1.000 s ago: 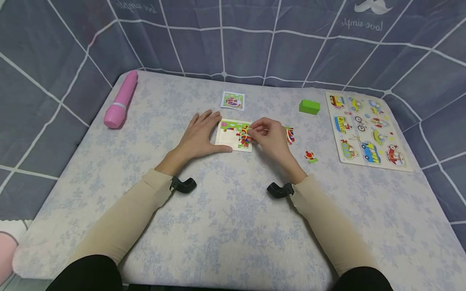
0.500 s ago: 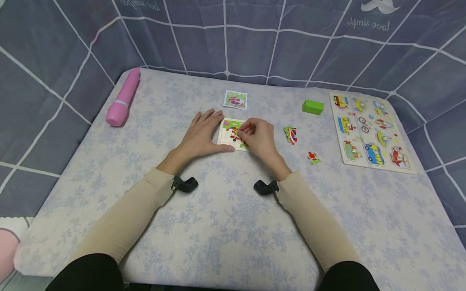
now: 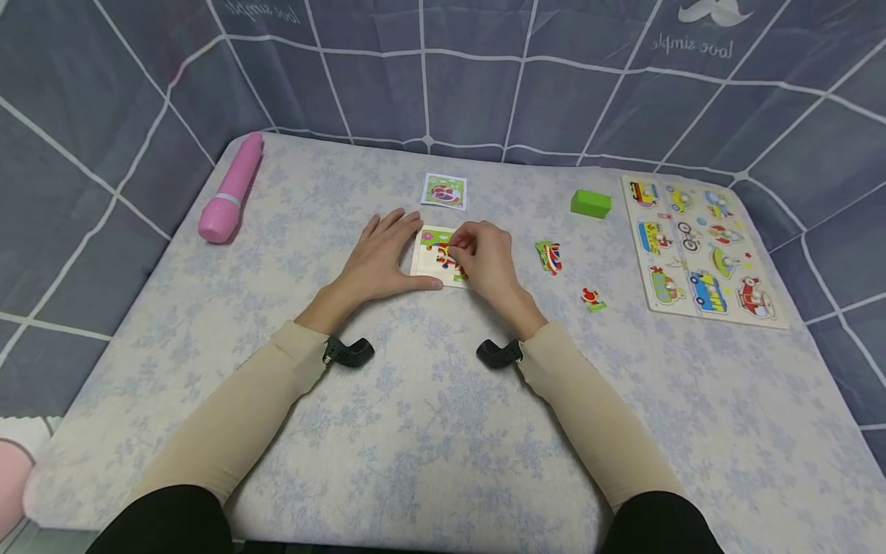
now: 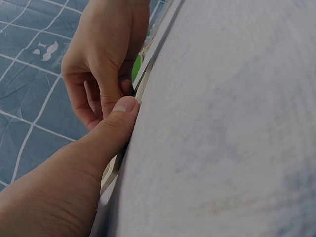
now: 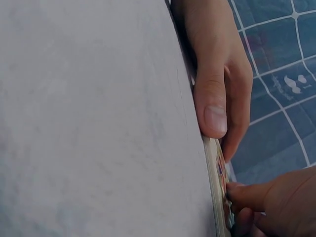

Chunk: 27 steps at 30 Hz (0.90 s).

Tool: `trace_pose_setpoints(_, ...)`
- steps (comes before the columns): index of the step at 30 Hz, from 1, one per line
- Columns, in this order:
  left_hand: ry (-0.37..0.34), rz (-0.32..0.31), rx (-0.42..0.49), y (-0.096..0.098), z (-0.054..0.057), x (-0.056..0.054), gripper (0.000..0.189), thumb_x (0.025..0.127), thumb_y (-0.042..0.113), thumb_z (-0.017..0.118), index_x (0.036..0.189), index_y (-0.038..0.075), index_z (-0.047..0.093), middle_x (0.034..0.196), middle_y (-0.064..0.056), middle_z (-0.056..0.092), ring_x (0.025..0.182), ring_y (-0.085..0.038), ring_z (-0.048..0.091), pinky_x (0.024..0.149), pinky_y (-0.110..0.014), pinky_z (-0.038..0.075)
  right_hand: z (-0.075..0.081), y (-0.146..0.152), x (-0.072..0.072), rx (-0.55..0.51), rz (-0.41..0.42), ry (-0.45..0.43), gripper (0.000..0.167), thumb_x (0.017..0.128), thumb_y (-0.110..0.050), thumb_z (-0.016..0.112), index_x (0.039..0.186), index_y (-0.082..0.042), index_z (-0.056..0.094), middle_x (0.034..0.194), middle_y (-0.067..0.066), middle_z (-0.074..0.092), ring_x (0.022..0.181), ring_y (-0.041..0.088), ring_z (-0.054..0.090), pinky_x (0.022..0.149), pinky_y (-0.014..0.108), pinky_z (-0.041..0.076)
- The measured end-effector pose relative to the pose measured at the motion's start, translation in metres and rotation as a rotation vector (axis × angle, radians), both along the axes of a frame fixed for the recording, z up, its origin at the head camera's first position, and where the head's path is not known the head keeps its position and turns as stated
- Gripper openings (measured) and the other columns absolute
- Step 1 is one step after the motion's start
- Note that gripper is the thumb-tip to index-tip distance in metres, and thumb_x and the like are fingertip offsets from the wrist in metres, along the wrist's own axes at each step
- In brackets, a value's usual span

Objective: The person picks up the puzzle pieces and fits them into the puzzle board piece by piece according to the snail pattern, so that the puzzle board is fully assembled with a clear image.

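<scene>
**Pinched piece over a part-filled puzzle tray**

We see the puzzle tray (image 3: 424, 266) lying flat between the two hands. The right hand (image 3: 490, 258) has thumb and fingers curled together, pinching a puzzle piece (image 3: 443, 252) at the tray's surface; its fingertips hide part of it. The left hand (image 3: 381, 258) stands with thumb and fingers spread apart, touching the tray's left side, the thumb along its near edge.

Inside the tray, left of the pinch, we find green picture along the far side and bare pale base toward the thumb. Just right of the pinching hand, loose pieces (image 3: 550, 258) lie on the table (image 3: 415, 431), and a smaller piece (image 3: 592, 299) rests farther right and nearer us.

Beyond the grip sits a picture card (image 3: 444, 191). Well to its right are a green block (image 3: 591, 204) and a board (image 3: 734, 309) bearing bright vehicle shapes; we cannot tell whether these lift out.
</scene>
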<state>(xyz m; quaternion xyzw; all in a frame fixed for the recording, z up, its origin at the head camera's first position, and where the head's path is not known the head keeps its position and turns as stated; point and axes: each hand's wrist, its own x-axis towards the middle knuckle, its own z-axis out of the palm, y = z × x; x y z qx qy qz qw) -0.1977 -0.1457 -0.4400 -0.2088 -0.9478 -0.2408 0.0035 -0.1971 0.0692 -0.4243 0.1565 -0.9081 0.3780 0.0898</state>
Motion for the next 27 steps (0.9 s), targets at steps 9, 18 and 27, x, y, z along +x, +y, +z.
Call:
trace_pose_setpoints(9, 0.004, -0.004, -0.007, 0.000, 0.000, 0.000, 0.116, 0.076, 0.073, 0.081, 0.163, 0.008, 0.038, 0.172, -0.008, 0.034, 0.164, -0.027, 0.015, 0.136, -0.051, 0.001, 0.002, 0.000, 0.006, 0.097, 0.049, 0.021, 0.009, 0.096, -0.007, 0.077, 0.101, -0.001, 0.081, 0.098, 0.015, 0.069, 0.084, 0.026, 0.068, 0.074, 0.035, 0.054)
trace_pose_setpoints(18, 0.012, -0.005, -0.013, -0.001, 0.000, 0.000, 0.117, 0.076, 0.073, 0.081, 0.163, 0.008, 0.039, 0.172, -0.008, 0.034, 0.164, -0.027, 0.015, 0.135, -0.052, 0.003, 0.003, 0.015, 0.020, 0.060, 0.116, -0.003, 0.024, 0.097, -0.007, 0.074, 0.119, 0.001, 0.079, 0.107, 0.015, 0.069, 0.087, 0.025, 0.067, 0.077, 0.034, 0.056)
trace_pose_setpoints(27, 0.007, 0.002, -0.016, 0.001, -0.001, -0.001, 0.118, 0.074, 0.073, 0.083, 0.163, 0.009, 0.038, 0.172, -0.006, 0.033, 0.164, -0.026, 0.015, 0.136, -0.050, 0.003, 0.010, 0.069, 0.030, 0.002, 0.021, 0.028, 0.021, 0.096, -0.006, 0.074, 0.117, 0.000, 0.079, 0.107, 0.016, 0.074, 0.094, 0.028, 0.072, 0.084, 0.041, 0.063)
